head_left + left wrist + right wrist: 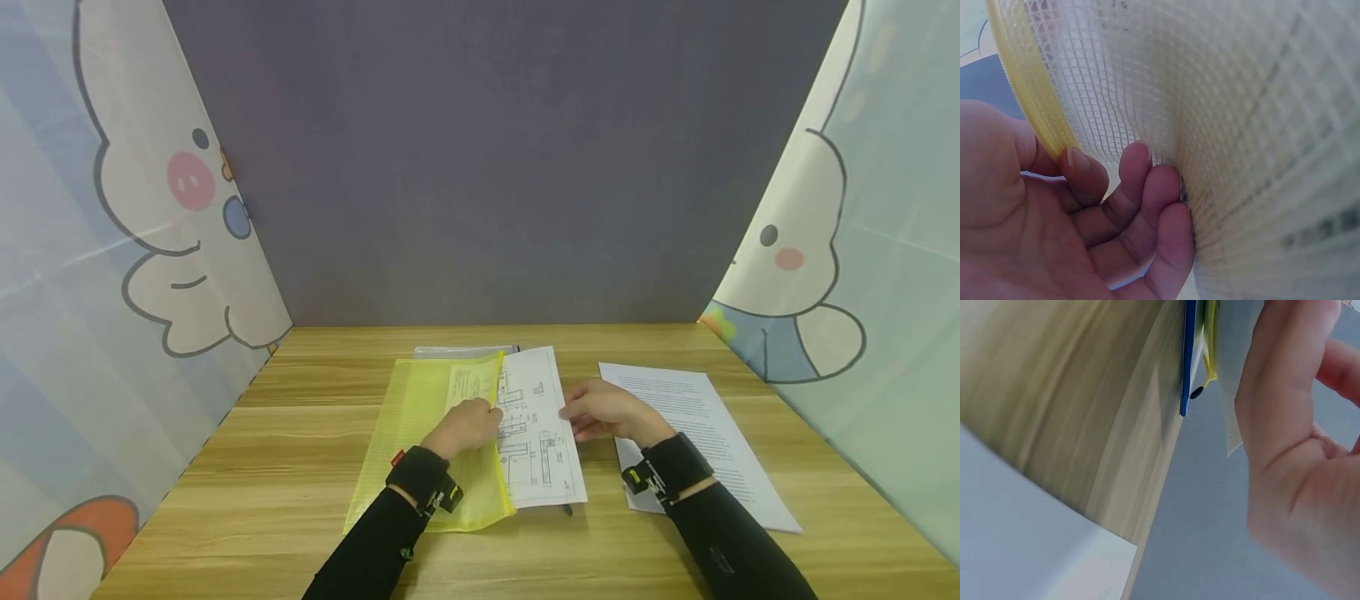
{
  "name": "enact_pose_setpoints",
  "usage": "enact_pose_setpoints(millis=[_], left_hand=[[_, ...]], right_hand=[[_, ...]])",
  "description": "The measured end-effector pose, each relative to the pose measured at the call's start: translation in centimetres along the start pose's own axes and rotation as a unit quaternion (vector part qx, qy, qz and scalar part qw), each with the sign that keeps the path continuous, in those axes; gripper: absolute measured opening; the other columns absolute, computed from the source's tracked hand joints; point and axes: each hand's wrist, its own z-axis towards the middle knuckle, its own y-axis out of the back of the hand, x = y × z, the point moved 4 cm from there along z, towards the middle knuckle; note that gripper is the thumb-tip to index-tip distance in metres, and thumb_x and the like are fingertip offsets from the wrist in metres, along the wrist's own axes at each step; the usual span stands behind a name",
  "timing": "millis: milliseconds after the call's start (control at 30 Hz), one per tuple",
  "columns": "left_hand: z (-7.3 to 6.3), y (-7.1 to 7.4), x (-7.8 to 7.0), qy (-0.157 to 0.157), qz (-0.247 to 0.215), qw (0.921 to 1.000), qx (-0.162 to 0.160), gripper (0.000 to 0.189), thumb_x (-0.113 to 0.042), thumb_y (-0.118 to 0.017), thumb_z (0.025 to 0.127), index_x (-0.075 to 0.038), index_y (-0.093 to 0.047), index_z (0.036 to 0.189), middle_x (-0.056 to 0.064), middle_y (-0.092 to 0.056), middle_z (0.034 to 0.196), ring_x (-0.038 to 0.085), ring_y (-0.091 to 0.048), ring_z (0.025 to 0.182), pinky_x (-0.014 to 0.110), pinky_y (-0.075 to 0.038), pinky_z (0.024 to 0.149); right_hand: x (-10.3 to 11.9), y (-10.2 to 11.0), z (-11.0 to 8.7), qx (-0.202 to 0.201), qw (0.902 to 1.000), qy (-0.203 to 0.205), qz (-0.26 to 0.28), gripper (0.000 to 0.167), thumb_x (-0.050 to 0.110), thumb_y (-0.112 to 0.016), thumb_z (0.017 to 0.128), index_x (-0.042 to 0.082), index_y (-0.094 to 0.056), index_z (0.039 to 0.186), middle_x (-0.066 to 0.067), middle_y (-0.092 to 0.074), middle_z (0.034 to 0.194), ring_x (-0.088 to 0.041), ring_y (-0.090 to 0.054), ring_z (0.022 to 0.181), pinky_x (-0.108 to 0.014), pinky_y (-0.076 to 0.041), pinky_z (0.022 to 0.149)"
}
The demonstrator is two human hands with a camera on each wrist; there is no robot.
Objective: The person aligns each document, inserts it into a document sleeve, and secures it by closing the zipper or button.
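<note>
A yellow mesh zip pouch lies in front of me with its mouth to the right. My left hand pinches the zip edge; the left wrist view shows the thumb at the yellow zip strip and the other fingers curled against the mesh. A white sheet with technical drawings reaches out of the pouch's mouth, its left part behind the mesh. My right hand holds the sheet by its right edge, the fingertips partly hidden behind it. A smaller printed paper shows through the mesh.
Printed text pages lie on the wooden table at the right, under my right forearm. Behind the pouch shows the edge of a clear plastic bag. In the right wrist view, a blue edge stands beside the yellow pouch.
</note>
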Motion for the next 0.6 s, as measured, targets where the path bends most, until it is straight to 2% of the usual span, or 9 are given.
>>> enact_pose_setpoints(millis=[300, 600], left_hand=[[-0.04, 0.13, -0.15, -0.005, -0.004, 1.0, 0.0, 0.034, -0.025, -0.038, 0.106, 0.0, -0.06, 0.098, 0.007, -0.048, 0.073, 0.019, -0.042, 0.059, 0.032, -0.034, 0.054], [-0.24, 0.09, -0.26, -0.008, -0.013, 0.9998, 0.015, 0.036, -0.026, -0.036, 0.107, 0.002, -0.06, 0.105, 0.007, -0.048, 0.074, 0.018, -0.041, 0.057, 0.032, -0.034, 0.054]], right_hand=[[-0.04, -0.1, 0.19, -0.001, 0.9999, 0.012, -0.006, 0.022, 0.001, -0.068, 0.092, -0.011, -0.065, 0.111, -0.016, -0.072, 0.088, -0.018, -0.067, 0.065, -0.028, -0.059, 0.06], [0.19, -0.75, -0.04, 0.007, 0.9998, 0.02, 0.003, 0.023, -0.001, -0.066, 0.092, -0.014, -0.062, 0.111, -0.016, -0.071, 0.086, -0.018, -0.067, 0.066, -0.027, -0.059, 0.06]])
